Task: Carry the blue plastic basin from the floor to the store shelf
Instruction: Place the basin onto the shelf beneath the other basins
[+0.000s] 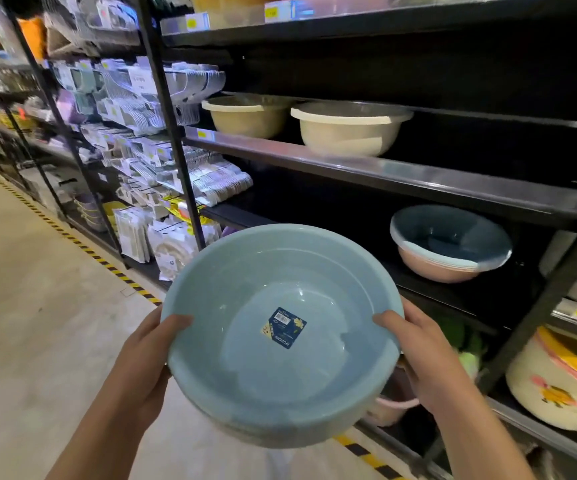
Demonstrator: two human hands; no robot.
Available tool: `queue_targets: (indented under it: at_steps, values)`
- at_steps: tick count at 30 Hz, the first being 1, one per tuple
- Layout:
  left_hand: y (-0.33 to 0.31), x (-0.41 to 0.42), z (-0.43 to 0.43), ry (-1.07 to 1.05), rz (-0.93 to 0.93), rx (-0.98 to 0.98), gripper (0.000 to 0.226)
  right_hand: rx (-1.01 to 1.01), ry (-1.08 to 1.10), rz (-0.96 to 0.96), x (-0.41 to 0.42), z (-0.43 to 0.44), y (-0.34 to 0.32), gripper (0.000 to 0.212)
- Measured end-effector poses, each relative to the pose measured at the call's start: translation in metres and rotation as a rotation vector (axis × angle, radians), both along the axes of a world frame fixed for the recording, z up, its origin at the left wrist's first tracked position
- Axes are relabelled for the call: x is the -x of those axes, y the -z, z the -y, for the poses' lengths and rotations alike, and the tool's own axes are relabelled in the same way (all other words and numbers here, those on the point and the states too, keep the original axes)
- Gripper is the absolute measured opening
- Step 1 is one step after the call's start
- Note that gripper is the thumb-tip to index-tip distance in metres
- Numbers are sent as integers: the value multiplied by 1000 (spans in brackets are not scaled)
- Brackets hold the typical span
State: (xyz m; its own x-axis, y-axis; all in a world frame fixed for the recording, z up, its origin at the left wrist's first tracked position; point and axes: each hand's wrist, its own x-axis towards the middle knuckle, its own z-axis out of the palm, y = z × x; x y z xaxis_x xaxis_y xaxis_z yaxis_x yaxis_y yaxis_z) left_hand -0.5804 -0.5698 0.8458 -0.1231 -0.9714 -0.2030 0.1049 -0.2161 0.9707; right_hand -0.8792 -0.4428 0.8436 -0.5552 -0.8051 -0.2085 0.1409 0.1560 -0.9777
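Blue plastic basin (282,336): held in the air, lower centre of frame, off the floor, mouth tilted toward the camera. Round, smooth, glossy pale-blue plastic, rolled rim; square dark-blue label (283,328) stuck inside on the bottom. More than one rim edge seems to show at the lower side, so possibly a nested stack; cannot confirm.

Left hand (141,368): closed on the left rim, thumb hooked over the edge, fingers hidden beneath. Right hand (425,362): same on the right rim, thumb over the lip. Both are clamped on the basin.

Store shelf (384,174) fills the right half of frame: black boards, clear price strip along the front edge. Middle board, upper centre: two cream basins (346,128). Board below, centre right: nested stack, pink basin (449,252) outermost, dark-blue inside.

Judgement: carry under way, placement not yet done. Likely slot is the bare board left of the pink stack. Level the basin first, keep both rims gripped, slide it in base-first so the far rim clears the board above.
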Motion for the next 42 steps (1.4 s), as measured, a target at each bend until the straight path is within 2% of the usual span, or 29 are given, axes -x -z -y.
queue_targets:
  at_steps: [7,13,18,25,33,38,42]
  values:
    - [16,30,108,64,-33,-24,35,44,12,15,27,95,15,46]
    - [20,73,205,19,-40,-42,35,38,0,97,68,195,26,54]
    - [33,96,287,50,-16,-41,40,47,18,38,80,255,30,54]
    - [52,133,402,191,60,-4,39,31,171,71,95,341,48,51]
    - [70,162,535,428,55,-30,37,36,421,59,82,429,65,45]
    - [79,184,601,518,56,12,34,64,537,24,78,473,81,47]
    - [97,204,639,570,49,-25,35,64,567,-1,81,501,89,49]
